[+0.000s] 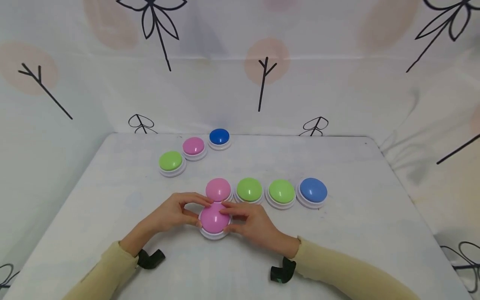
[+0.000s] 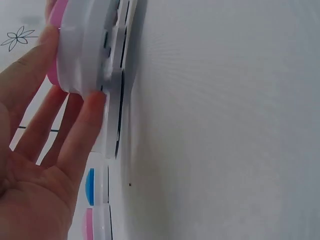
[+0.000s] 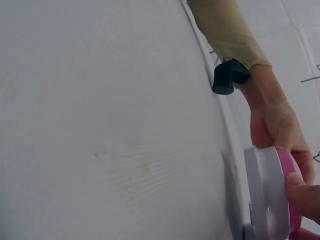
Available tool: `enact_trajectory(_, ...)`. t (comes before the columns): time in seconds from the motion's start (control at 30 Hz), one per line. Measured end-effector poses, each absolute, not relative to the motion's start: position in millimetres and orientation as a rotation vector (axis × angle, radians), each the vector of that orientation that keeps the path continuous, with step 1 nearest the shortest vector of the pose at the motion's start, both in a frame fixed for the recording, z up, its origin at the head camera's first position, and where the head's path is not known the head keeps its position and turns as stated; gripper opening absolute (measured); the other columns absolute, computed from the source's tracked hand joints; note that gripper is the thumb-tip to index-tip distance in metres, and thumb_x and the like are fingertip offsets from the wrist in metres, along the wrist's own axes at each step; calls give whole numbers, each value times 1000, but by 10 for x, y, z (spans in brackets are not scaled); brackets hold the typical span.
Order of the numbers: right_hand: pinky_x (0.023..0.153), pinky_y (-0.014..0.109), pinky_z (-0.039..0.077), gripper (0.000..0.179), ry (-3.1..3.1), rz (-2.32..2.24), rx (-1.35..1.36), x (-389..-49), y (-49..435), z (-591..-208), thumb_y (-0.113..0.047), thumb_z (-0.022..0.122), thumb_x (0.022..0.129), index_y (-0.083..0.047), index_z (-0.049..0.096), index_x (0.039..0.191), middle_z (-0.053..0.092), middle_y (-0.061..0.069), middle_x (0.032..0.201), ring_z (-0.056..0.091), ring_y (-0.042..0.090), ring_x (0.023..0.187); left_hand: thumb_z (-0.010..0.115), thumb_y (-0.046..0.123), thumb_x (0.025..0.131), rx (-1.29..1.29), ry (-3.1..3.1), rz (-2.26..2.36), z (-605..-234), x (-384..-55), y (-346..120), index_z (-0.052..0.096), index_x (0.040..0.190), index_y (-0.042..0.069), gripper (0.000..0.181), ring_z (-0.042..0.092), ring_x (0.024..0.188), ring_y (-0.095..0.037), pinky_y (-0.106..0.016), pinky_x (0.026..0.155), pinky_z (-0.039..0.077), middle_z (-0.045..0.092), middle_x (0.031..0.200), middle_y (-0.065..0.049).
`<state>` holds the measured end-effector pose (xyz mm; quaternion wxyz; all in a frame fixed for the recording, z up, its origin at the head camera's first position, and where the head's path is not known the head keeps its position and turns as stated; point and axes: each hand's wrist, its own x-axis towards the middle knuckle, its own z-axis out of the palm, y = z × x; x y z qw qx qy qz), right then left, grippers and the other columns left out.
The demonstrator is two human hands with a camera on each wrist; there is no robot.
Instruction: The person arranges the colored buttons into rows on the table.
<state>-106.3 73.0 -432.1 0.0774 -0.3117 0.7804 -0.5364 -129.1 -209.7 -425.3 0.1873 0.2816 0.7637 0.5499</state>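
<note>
Both hands hold a pink push button (image 1: 215, 218) with a white round base, one from each side. My left hand (image 1: 170, 214) has its fingers at the far left rim and its thumb at the near left. From the other side, my right hand (image 1: 258, 227) pinches it, with fingertips over the dome's edge. Just beyond sits a second pink button (image 1: 218, 188), partly covered by the held one in the head view. In the left wrist view, the held button's white base (image 2: 80, 50) appears side-on above the table. The right wrist view shows its pink dome (image 3: 287, 162) edge-on.
Right of the second pink button, two green buttons (image 1: 249, 189) and a blue button (image 1: 313, 190) continue the row. Farther back, a green button (image 1: 170, 161), a pink button (image 1: 193, 146) and a dark blue button (image 1: 219, 136) form a diagonal on the white table (image 1: 356, 166).
</note>
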Motion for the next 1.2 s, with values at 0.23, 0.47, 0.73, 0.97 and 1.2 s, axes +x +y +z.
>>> enact_trajectory(0.23, 96, 27, 50, 46, 2382, -1539, -979, -1067, 724, -4350, -13, 85, 79, -11, 72, 123, 64, -2, 133, 58, 17, 124, 84, 10, 80, 795, 2128, 1526, -4288, -1301, -2095, 69, 124, 12, 47, 53, 126, -21, -36, 88, 56, 62, 131, -4)
enact_trajectory(0.47, 94, 26, 52, 43, 2398, -1493, -1035, -1084, 724, -4399, -12, 86, 78, -12, 74, 119, 65, 0, 131, 61, 16, 119, 83, 12, 81, 828, 2125, 1477, -4292, -1297, -2098, 70, 122, 14, 43, 53, 125, -23, -35, 89, 56, 62, 131, -4)
enact_trajectory(0.73, 93, 25, 52, 41, 2440, -1443, -1071, -1094, 723, -4414, -11, 86, 77, -12, 75, 117, 65, 0, 131, 61, 16, 118, 84, 13, 81, 825, 2159, 1428, -4311, -1296, -2102, 70, 121, 16, 43, 54, 125, -22, -33, 89, 55, 62, 131, -1)
enact_trajectory(0.97, 93, 26, 52, 41, 2441, -1399, -1085, -1108, 733, -4400, -12, 85, 79, -13, 74, 119, 65, -1, 131, 61, 15, 118, 84, 18, 81, 862, 2216, 1368, -4267, -1283, -2103, 71, 120, 19, 41, 54, 125, -18, -35, 96, 52, 63, 131, 3)
enact_trajectory(1.2, 94, 27, 51, 42, 2433, -1383, -1090, -1118, 742, -4359, -11, 85, 79, -12, 74, 119, 65, -1, 131, 61, 15, 119, 84, 21, 81, 889, 2258, 1321, -4249, -1294, -2111, 71, 120, 21, 41, 54, 124, -15, -39, 97, 52, 63, 130, 6)
